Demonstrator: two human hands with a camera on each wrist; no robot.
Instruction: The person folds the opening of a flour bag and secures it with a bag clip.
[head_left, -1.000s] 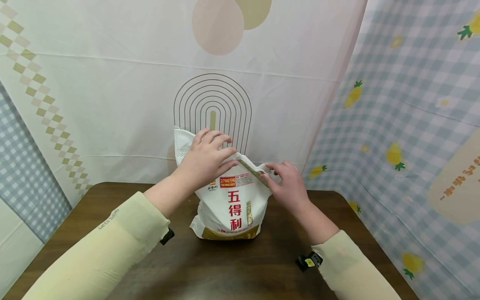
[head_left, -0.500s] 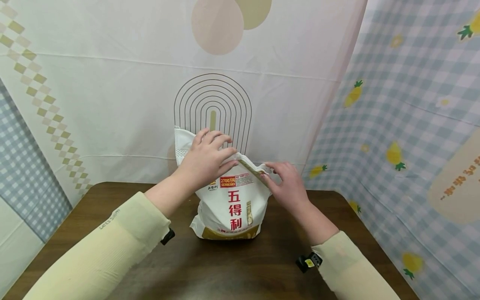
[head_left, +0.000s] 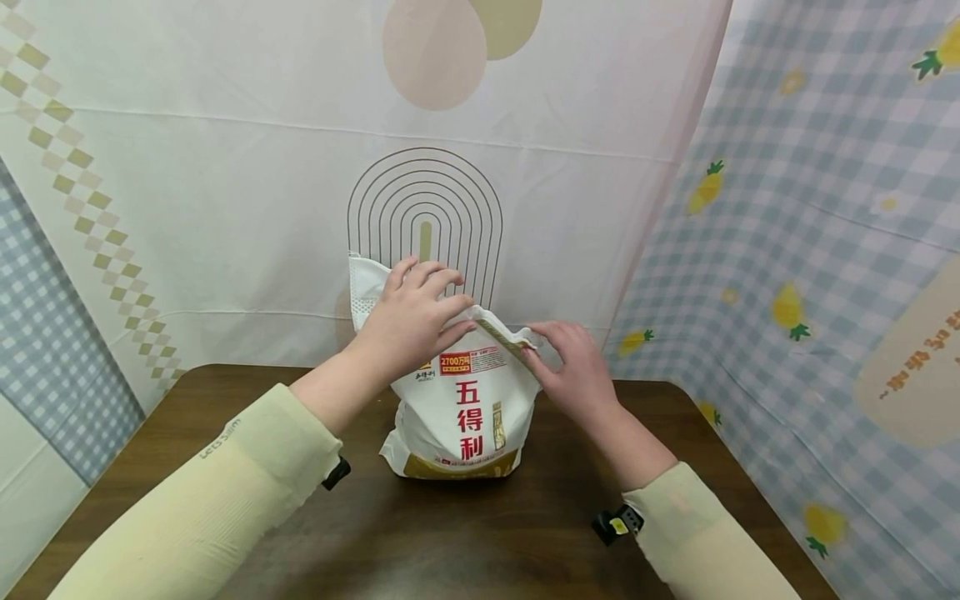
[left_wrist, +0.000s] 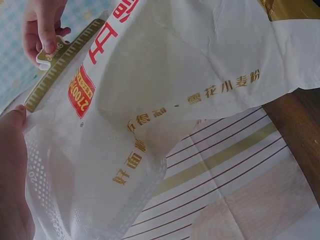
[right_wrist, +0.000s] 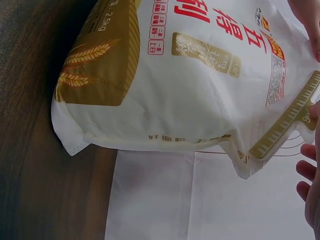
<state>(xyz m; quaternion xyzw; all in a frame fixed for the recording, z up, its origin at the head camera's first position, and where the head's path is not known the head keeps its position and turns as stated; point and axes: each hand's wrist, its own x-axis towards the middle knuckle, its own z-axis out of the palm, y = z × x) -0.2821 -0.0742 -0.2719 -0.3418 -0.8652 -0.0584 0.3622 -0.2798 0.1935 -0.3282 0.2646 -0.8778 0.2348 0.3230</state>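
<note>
A white bag of flour [head_left: 431,417] with red lettering and a gold base stands upright on the table. Across its gathered top lies an olive-gold sealing clip [left_wrist: 61,68] with white tooth marks. My left hand [head_left: 412,317] pinches the bag's top at one end of the clip, fingers arched over behind it. At the other end, my right hand [head_left: 573,367] pinches the clip's handle, its thumb on the front. In the right wrist view, the clip [right_wrist: 282,122] slants along the bag's mouth. The left fingers behind the bag are partly hidden.
The dark brown wooden table [head_left: 360,533] has its back edge against a white patterned cloth [head_left: 225,208]. A blue checked cloth [head_left: 750,250] with pineapples hangs along the right. The bag's loose upper corner [head_left: 363,279] sticks up left of my left hand.
Both hands keep nearly the same place on the bag and clip. The right hand's fingers shift very slightly; the bag stays where it was.
</note>
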